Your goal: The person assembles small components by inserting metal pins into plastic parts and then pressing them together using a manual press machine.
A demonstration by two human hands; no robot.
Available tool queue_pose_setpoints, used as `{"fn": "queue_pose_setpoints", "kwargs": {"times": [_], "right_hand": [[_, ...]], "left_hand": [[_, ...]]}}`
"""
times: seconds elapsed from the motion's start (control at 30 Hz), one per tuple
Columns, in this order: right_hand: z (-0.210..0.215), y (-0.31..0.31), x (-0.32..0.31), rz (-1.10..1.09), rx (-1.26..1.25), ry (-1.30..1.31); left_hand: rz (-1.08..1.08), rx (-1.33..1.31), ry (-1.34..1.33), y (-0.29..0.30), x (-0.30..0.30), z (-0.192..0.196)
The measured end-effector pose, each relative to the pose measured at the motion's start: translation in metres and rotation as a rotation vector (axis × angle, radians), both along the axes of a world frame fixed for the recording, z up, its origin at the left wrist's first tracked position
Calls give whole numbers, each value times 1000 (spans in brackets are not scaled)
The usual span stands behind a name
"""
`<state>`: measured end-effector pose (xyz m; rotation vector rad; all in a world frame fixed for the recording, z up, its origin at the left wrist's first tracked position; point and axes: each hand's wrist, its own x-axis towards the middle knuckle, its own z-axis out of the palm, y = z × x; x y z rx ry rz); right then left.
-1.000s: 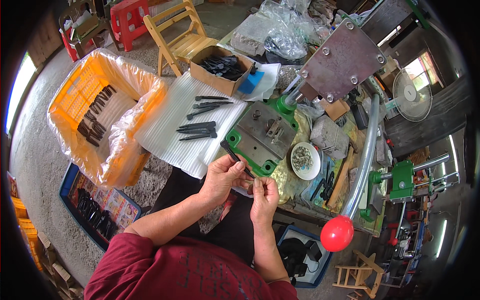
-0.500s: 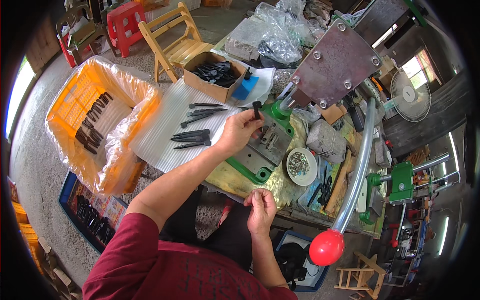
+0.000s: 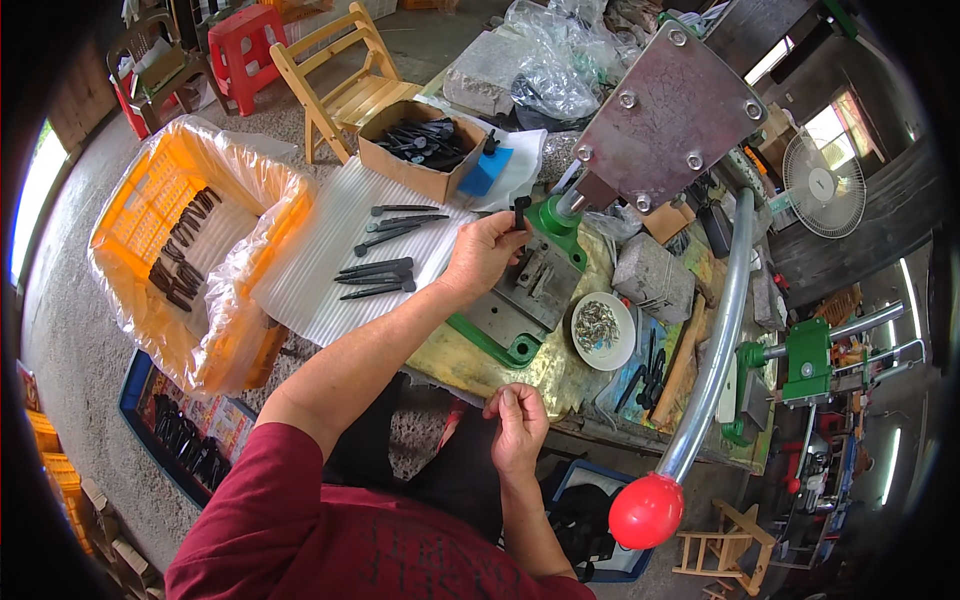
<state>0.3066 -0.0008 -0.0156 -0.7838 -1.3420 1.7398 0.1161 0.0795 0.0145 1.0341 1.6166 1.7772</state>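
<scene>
My left hand (image 3: 482, 255) is closed on a slim black part with a knobbed end (image 3: 521, 208), held upright at the hand press (image 3: 552, 225), above its metal bed. The press has a green base and a steel plate on top. My right hand (image 3: 519, 428) stays low near the table's front edge, thumb against curled fingers; whatever it may hold is hidden. Left of the press, several similar black parts (image 3: 378, 270) lie in two groups on white foam sheeting (image 3: 300, 290). More black parts fill a cardboard box (image 3: 408, 178) behind them.
A white bowl of small metal pieces (image 3: 603, 331) stands right of the press. The long steel lever (image 3: 715, 350) ends in a red ball (image 3: 646, 511) near my right forearm. A plastic-lined orange crate (image 3: 215, 345) stands at left; a concrete block (image 3: 654, 277) sits beyond the bowl.
The black part in my left hand has moved slightly right and up at the press. My right hand keeps its curled pose. The whole view has shifted slightly.
</scene>
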Motion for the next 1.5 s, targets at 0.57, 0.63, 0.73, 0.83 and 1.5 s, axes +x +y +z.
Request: {"fn": "queue_pose_setpoints", "kwargs": {"times": [0.57,0.63,0.73,0.83,1.5], "right_hand": [[85,44,30,-335,694,342],[126,36,33,-450,849,253],[167,28,20,-442,1144,428],[195,16,12,-254,1431,286],[226,-4,2,-30,1372,-27]], "left_hand": [[-62,151,566,2,-5,14],[-48,154,571,2,-3,15],[-16,193,595,-1,-3,12],[-14,209,579,3,-1,11],[-32,180,589,7,-2,3]]}}
